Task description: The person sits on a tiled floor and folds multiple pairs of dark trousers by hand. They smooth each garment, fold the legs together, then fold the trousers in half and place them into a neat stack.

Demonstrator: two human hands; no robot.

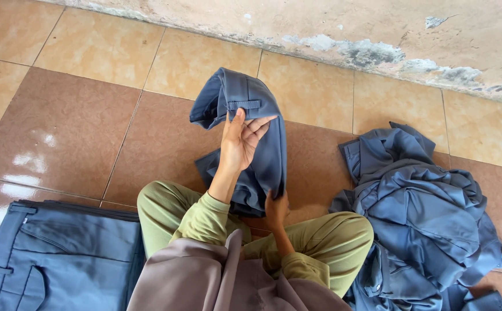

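Note:
I sit on a tiled floor with a pair of grey-blue trousers (pixel 262 155) lifted in front of me. My left hand (pixel 240 141) is raised, thumb up against the waistband near a belt loop, fingers spread along the cloth. My right hand (pixel 276 205) is lower down, gripping the hanging fabric from beneath, and is partly hidden by it. The trousers' lower part rests on the floor between my knees.
A folded stack of the same grey-blue trousers (pixel 61 256) lies at the lower left. A crumpled heap of grey-blue garments (pixel 423 213) lies at the right. A stained, peeling wall (pixel 377 34) runs along the top of the floor.

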